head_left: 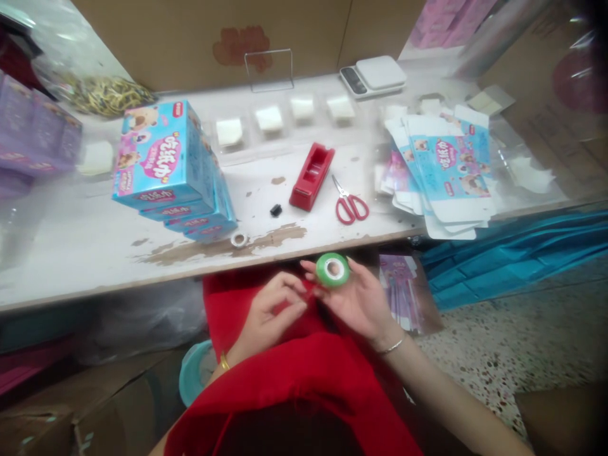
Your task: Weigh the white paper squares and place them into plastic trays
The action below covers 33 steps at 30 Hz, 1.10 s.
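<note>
A roll of green tape (332, 270) with a white core is held in my right hand (357, 301), fingers around its sides, just off the table's front edge. My left hand (275, 310) is beside it to the left, fingers curled and thumb near the index finger; what it pinches, if anything, is too small to tell. Beyond the hands, a red tape dispenser (312, 177) lies on the white table (190, 266), with red-handled scissors (352, 202) to its right. A small black piece (276, 210) and a small white roll (239, 239) lie to the left.
Stacked blue boxes (166, 164) stand left, flattened blue cartons (446, 164) lie right. Behind are several white packets (269, 119), a wire stand (269, 69) and a white scale (380, 75). Purple boxes (38, 130) sit far left. A teal bucket (192, 373) is below.
</note>
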### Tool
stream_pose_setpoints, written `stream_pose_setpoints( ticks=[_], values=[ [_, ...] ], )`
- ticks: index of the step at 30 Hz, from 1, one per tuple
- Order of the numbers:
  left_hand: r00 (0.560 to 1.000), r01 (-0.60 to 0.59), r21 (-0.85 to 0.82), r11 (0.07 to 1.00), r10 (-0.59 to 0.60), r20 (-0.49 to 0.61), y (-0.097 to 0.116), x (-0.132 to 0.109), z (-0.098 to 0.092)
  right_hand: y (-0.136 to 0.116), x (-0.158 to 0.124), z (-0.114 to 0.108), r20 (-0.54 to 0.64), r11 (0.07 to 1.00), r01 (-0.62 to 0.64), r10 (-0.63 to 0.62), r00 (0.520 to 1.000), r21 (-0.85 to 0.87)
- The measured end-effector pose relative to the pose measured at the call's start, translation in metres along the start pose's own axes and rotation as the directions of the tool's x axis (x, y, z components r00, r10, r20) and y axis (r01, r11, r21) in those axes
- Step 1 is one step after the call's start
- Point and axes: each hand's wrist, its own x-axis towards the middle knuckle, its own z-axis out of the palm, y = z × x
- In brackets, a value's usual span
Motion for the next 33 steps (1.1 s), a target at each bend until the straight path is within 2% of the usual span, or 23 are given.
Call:
stream_pose_setpoints(
  ticks=[3,7,11,13,15,17,18,20,22,25,27,29,33],
  values=[
    [0.993,0.075,-0.165,0.983,-0.088,-0.073,-0.004,0.002,-0.002,0.002,-0.001,-0.001,0.054,0.999,0.025,-0.024,0.998,-0.02],
    [0.985,0.119,-0.218,0.969,-0.142,-0.093,-0.01,0.002,0.002,0.01,0.001,0.001,-0.056,0.994,0.101,-0.103,0.993,-0.033],
    [0.976,0.123,-0.244,0.962,-0.162,-0.143,-0.013,0.0,0.009,0.014,0.009,0.007,-0.135,0.974,0.223,-0.228,0.964,-0.05],
    [0.972,0.121,-0.265,0.957,-0.168,-0.163,-0.011,-0.002,0.009,0.011,0.016,0.004,-0.185,0.948,0.313,-0.32,0.929,-0.067],
    [0.977,0.106,-0.292,0.95,-0.154,-0.148,-0.007,-0.005,0.007,0.003,0.022,-0.003,-0.263,0.913,0.399,-0.408,0.874,-0.088],
    [0.981,0.097,-0.32,0.943,-0.145,-0.129,-0.002,-0.007,0.005,-0.007,0.027,-0.013,-0.323,0.883,0.459,-0.464,0.825,-0.097],
    [0.98,0.101,-0.334,0.937,-0.151,-0.127,0.0,-0.006,0.005,-0.012,0.028,-0.016,-0.334,0.877,0.471,-0.473,0.815,-0.092],
    [0.973,0.119,-0.378,0.918,-0.184,-0.142,0.002,-0.005,0.006,-0.02,0.028,-0.02,-0.322,0.885,0.462,-0.455,0.83,-0.061],
    [0.963,0.126,-0.442,0.888,-0.217,-0.16,0.002,-0.001,0.008,-0.022,0.026,-0.019,-0.292,0.916,0.402,-0.384,0.876,-0.001],
    [0.966,0.107,-0.515,0.85,-0.212,-0.148,-0.003,0.005,0.01,-0.015,0.024,-0.01,-0.266,0.956,0.276,-0.243,0.933,0.096],
    [0.968,0.106,-0.512,0.852,-0.206,-0.143,-0.007,0.008,0.01,-0.008,0.023,-0.004,-0.254,0.964,0.241,-0.207,0.945,0.109],
    [0.959,0.125,-0.468,0.875,-0.227,-0.168,-0.009,0.009,0.009,-0.001,0.021,-0.001,-0.213,0.964,0.259,-0.242,0.947,0.054],
    [0.937,0.168,-0.336,0.927,-0.255,-0.237,-0.008,0.009,0.008,0.007,0.014,0.002,-0.043,0.916,0.37,-0.38,0.924,-0.155]
  ],
)
